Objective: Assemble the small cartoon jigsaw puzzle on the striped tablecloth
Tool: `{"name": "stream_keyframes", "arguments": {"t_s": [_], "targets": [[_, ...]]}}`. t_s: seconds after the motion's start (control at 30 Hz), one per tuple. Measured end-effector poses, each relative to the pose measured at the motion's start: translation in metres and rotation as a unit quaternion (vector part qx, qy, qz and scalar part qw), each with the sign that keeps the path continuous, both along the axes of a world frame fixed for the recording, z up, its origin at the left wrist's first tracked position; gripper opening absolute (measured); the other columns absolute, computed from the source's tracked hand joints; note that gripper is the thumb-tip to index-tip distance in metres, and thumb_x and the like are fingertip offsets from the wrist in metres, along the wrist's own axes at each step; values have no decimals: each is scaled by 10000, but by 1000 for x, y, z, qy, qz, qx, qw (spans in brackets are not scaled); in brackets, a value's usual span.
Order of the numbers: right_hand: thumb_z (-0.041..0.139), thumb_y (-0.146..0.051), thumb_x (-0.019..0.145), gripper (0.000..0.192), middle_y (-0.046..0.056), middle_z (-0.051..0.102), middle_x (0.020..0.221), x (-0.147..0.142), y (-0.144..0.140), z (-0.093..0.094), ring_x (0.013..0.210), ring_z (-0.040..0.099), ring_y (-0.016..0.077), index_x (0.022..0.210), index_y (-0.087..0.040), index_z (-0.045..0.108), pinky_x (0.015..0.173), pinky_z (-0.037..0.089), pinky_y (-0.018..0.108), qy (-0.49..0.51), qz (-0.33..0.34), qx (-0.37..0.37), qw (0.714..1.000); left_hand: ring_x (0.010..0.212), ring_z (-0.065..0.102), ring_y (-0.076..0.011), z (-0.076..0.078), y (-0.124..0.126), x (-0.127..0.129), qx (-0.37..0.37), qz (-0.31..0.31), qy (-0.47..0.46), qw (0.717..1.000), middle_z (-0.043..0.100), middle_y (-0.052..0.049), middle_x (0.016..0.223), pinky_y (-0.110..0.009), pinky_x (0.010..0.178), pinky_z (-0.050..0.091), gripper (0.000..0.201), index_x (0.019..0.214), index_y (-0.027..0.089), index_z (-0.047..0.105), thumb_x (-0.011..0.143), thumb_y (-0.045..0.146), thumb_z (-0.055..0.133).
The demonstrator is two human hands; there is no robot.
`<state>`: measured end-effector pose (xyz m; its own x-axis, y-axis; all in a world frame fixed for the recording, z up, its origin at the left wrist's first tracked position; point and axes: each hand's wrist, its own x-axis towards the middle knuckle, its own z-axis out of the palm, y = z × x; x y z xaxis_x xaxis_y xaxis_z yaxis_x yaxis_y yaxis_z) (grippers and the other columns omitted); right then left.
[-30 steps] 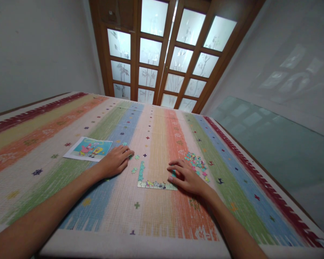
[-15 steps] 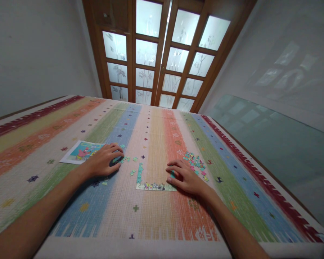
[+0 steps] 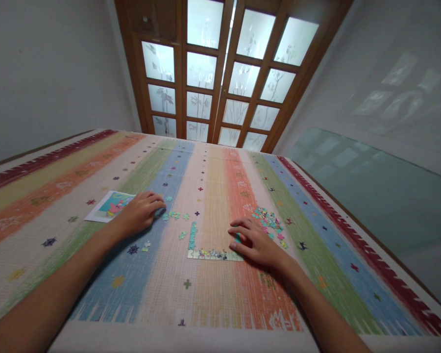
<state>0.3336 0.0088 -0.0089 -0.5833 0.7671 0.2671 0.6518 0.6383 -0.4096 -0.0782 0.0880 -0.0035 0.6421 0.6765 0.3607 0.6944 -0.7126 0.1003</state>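
My left hand [image 3: 144, 212] is beside the picture card [image 3: 102, 210], partly covering it. Its fingers are bent and drawn together over loose puzzle pieces [image 3: 174, 215]; whatever lies under the fingertips is hidden. On the cloth in front of me is a partly joined jigsaw puzzle [image 3: 191, 240], a left side and a bottom row with teal and patterned pieces. My right hand [image 3: 253, 240] rests at the puzzle's right end, fingers loosely curved and thumb apart from them. Teal shows between that thumb and the fingers, and the hand hides part of the right side.
A heap of loose puzzle pieces [image 3: 267, 219] lies just beyond my right hand. One small group of pieces [image 3: 146, 246] sits nearer me on the left. A striped tablecloth [image 3: 213, 186] covers the table; a glass-paned door [image 3: 220, 93] stands behind it.
My left hand has shifted slightly left, its fingers drawn closer together, uncovering a few loose pieces beside it. The right hand stays at the puzzle's right end. The view has moved a little.
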Motion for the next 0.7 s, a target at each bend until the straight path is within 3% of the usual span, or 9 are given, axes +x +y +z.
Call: {"name": "stream_keyframes", "arguments": {"t_s": [0.27, 0.7], "targets": [[621, -368, 992, 231, 125, 658, 1230, 0, -1, 1, 1170, 581, 277, 1143, -215, 702, 1021, 475, 471, -16, 2, 14, 1000, 903, 638, -293, 1, 15, -33, 3, 86, 59, 995, 740, -94, 866, -433, 831, 441, 271, 945, 211, 755, 864, 125, 510], [556, -371, 1036, 244, 121, 667, 1235, 0, 0, 1, 1160, 581, 269, 1158, -217, 701, 1023, 465, 475, -34, 2, 19, 999, 907, 656, -265, 2, 9, -26, -6, 30, 28, 999, 750, -79, 943, -415, 839, 432, 221, 911, 219, 733, 915, 182, 515]]}}
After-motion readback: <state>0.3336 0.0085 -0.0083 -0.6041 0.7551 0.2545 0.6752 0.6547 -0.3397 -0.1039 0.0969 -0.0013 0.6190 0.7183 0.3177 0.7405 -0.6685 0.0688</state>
